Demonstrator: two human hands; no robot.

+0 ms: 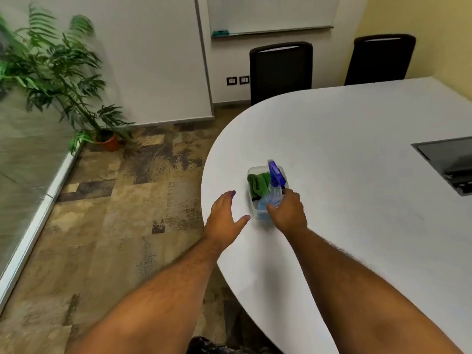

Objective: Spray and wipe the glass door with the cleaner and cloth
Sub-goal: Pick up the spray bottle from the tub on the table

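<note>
A clear plastic tub (251, 172) stands near the rounded edge of the white table (357, 154). Inside it lie a green cloth (258, 183) and a spray bottle (274, 186) with clear blue liquid and a purple trigger head. My right hand (287, 212) is wrapped around the lower body of the spray bottle. To the left of the tub, my left hand (224, 217) hovers over the table edge with fingers spread and nothing in it. The glass door (23, 159) runs along the far left, with a white bottom frame.
A potted fern (58, 72) stands in the corner by the glass. Two black chairs (281, 70) are tucked behind the table under a whiteboard (270, 14). A black cable box (449, 162) is set into the table at right. Patterned tiled floor lies between table and glass.
</note>
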